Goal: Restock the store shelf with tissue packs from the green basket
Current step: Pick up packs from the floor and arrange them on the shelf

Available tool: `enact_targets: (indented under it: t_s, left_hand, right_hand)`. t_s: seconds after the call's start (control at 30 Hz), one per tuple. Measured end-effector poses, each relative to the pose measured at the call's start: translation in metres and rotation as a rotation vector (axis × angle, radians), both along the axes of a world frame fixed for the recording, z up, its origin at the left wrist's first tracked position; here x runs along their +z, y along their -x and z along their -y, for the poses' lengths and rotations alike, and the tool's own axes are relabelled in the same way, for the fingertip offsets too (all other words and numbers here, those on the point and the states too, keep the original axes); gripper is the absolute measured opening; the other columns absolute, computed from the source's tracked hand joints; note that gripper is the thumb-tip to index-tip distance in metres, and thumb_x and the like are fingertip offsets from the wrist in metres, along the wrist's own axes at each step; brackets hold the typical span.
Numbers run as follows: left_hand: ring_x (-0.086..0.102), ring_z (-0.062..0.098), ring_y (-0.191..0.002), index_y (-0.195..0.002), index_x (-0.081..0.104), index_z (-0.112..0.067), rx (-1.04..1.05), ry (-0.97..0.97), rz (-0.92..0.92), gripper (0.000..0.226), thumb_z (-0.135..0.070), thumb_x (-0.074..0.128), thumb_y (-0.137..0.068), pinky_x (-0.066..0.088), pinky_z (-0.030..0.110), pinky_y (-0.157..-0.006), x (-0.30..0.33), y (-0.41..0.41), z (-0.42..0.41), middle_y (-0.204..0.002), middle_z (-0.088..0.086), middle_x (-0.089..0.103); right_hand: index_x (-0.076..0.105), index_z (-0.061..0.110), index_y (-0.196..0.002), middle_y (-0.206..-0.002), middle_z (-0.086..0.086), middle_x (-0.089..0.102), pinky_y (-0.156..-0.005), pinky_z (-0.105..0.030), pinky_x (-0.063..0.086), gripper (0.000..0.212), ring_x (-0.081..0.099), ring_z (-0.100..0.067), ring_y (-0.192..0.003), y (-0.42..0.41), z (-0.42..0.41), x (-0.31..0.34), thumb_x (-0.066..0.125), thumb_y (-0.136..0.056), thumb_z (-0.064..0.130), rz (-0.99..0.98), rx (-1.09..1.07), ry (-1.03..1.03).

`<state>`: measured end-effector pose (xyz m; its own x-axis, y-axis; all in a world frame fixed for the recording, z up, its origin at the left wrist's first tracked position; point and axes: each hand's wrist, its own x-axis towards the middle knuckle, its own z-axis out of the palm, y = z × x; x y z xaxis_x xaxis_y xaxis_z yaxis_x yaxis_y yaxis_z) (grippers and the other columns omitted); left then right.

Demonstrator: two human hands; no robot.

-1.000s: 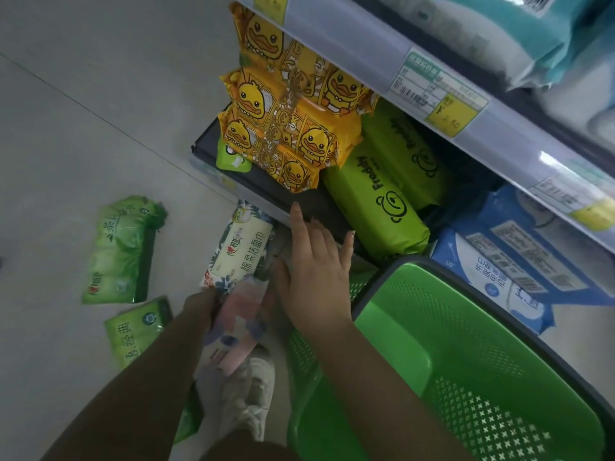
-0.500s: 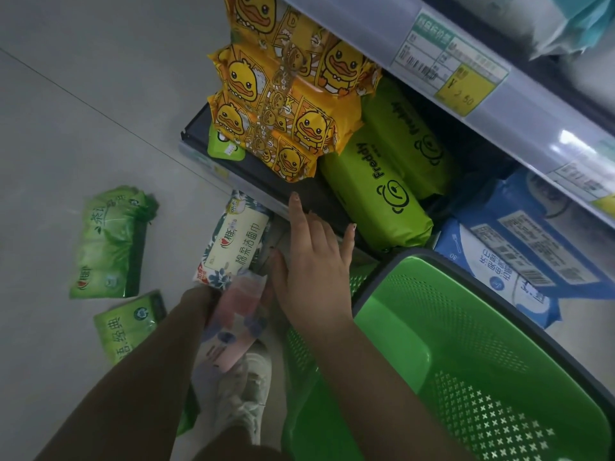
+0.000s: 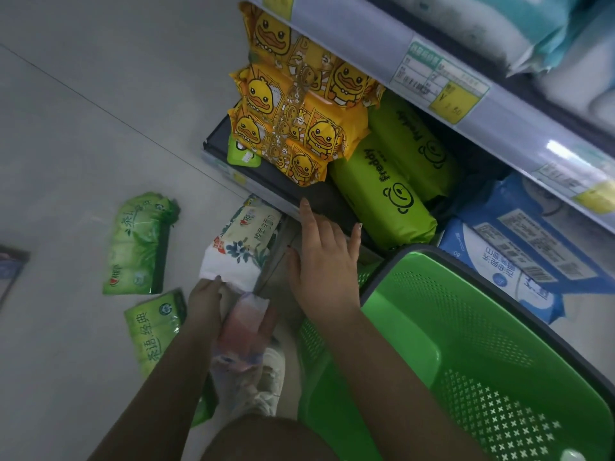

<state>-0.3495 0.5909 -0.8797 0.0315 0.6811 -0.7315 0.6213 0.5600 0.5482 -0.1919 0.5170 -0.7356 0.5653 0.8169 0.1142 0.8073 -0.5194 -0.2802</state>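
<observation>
The left hand (image 3: 208, 296) grips a floral tissue pack (image 3: 241, 242) below the bottom shelf (image 3: 286, 186) lip; the right hand (image 3: 324, 257) hovers released, fingers straight. Other packs lie on the floor (image 3: 83, 128), the green basket (image 3: 466, 344) looks empty. A one-handed lift could snag the pack on the lip and drop it.

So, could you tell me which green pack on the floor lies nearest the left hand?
The lower one, beside the left hand; the other green pack lies farther up.

"Freddy" on lime pack (image 3: 382, 191)
</observation>
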Motion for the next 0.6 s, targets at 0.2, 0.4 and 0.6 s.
enact_targets:
  t_s: [0.2, 0.4, 0.6]
  left_hand:
    - [0.058, 0.011, -0.054, -0.052, 0.062, -0.020, 0.287, 0.069, 0.422, 0.051, -0.002, 0.042, -0.095, 0.043, 0.030, -0.068, 0.085, -0.018, -0.011, -0.050, -0.002, 0.060]
    - [0.061, 0.021, -0.073, -0.079, 0.054, -0.014, 0.370, 0.043, 0.621, 0.021, -0.003, 0.043, -0.094, 0.057, 0.028, -0.057, 0.155, 0.003, -0.013, -0.067, 0.000, 0.066]
    - [0.067, 0.023, -0.097, -0.121, 0.058, -0.013, 0.231, -0.054, 0.904, 0.034, -0.009, 0.041, -0.092, 0.055, 0.040, -0.081, 0.251, 0.024, 0.004, -0.111, 0.004, 0.068]
  right_hand:
    - [0.045, 0.008, -0.135, -0.107, -0.008, 0.066, -0.097, -0.063, 0.032, 0.062, 0.064, -0.027, -0.102, 0.002, 0.014, 0.020, 0.037, -0.080, 0.036, -0.033, -0.019, 0.038]
    - [0.046, 0.008, -0.135, -0.110, -0.007, 0.065, -0.095, -0.063, 0.035, 0.063, 0.064, -0.027, -0.101, 0.006, 0.027, 0.055, 0.036, -0.080, 0.038, -0.011, -0.059, 0.028]
    - [0.038, 0.012, -0.141, -0.120, -0.007, 0.060, -0.103, -0.062, 0.025, 0.063, 0.059, -0.028, -0.109, 0.009, 0.025, 0.116, 0.034, -0.083, 0.036, 0.014, -0.058, -0.042]
